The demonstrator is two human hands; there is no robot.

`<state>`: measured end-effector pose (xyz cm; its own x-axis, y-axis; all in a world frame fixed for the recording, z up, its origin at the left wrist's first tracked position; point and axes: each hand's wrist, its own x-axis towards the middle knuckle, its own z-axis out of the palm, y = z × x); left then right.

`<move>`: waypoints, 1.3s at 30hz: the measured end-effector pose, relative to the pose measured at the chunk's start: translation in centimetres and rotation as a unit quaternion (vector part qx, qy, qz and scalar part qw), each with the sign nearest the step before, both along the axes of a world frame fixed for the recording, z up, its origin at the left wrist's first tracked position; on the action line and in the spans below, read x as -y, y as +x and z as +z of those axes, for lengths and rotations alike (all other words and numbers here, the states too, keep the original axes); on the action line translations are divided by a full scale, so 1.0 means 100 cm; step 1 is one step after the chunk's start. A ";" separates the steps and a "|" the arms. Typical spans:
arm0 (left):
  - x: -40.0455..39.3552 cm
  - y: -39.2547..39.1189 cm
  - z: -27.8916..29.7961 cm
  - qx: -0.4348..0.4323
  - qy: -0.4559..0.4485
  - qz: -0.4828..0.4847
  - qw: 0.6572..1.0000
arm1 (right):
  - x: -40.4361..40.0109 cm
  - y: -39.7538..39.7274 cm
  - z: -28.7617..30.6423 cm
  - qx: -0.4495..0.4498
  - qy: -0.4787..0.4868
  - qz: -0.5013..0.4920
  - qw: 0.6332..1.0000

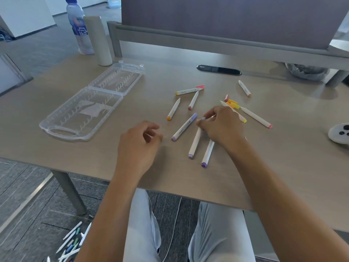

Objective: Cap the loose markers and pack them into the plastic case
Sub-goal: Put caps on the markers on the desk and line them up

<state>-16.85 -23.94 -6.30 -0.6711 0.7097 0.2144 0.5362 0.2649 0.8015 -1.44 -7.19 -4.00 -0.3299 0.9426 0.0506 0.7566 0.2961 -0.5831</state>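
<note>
Several white markers with coloured ends lie scattered on the table. A clear plastic case (83,108) lies open and empty at the left. My right hand (221,125) rests over the top ends of two purple-ended markers (195,142), and its fingertips pinch a small pale purple cap (202,119). A capped purple marker (184,127) lies just left of it. My left hand (139,142) hovers above the table near the front edge, fingers loosely curled, holding nothing. Loose yellow and orange caps (233,104) lie behind my right hand, and a pink cap (200,86) lies further back.
A water bottle (79,25) and a grey cylinder (99,40) stand at the back left. A dark cable slot (219,69) sits before the desk divider. A white round device (340,133) lies at the right edge. More markers (72,244) lie on the floor below.
</note>
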 end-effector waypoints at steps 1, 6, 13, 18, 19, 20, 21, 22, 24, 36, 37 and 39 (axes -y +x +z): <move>-0.001 -0.002 -0.002 -0.004 -0.001 -0.001 1.000 | 0.001 -0.002 -0.001 0.026 0.016 0.001 1.000; -0.010 -0.004 -0.005 -0.019 0.000 -0.006 1.000 | 0.003 -0.011 -0.004 0.105 0.075 0.005 0.992; -0.025 0.001 -0.004 -0.005 0.001 -0.009 1.000 | 0.006 0.002 -0.002 0.042 0.075 0.003 0.996; -0.033 0.004 -0.001 0.002 -0.005 -0.015 1.000 | 0.012 0.023 -0.003 -0.119 0.022 0.068 0.990; -0.034 0.005 0.000 0.005 -0.004 -0.016 1.000 | 0.013 0.025 -0.004 -0.124 0.024 0.076 0.989; -0.036 0.005 0.001 0.005 -0.006 -0.017 1.000 | 0.014 0.028 -0.004 -0.128 0.027 0.081 0.988; -0.038 0.005 0.001 0.005 -0.010 -0.016 1.000 | 0.013 0.030 -0.004 -0.133 0.029 0.083 0.987; -0.041 0.005 0.002 0.005 -0.013 -0.015 1.000 | 0.013 0.033 -0.004 -0.138 0.028 0.085 0.986; -0.047 0.003 0.006 0.004 -0.010 -0.010 1.000 | 0.011 0.038 -0.003 -0.144 0.026 0.088 0.985; -0.115 -0.021 0.016 -0.113 -0.107 0.021 0.988 | -0.001 0.057 -0.014 -0.089 0.062 0.064 0.992; -0.123 -0.025 0.016 -0.124 -0.123 0.019 0.984 | 0.000 0.056 -0.016 -0.086 0.072 0.070 0.991; -0.137 -0.028 0.017 -0.142 -0.160 0.014 0.977 | 0.003 0.054 -0.018 -0.078 0.082 0.084 0.990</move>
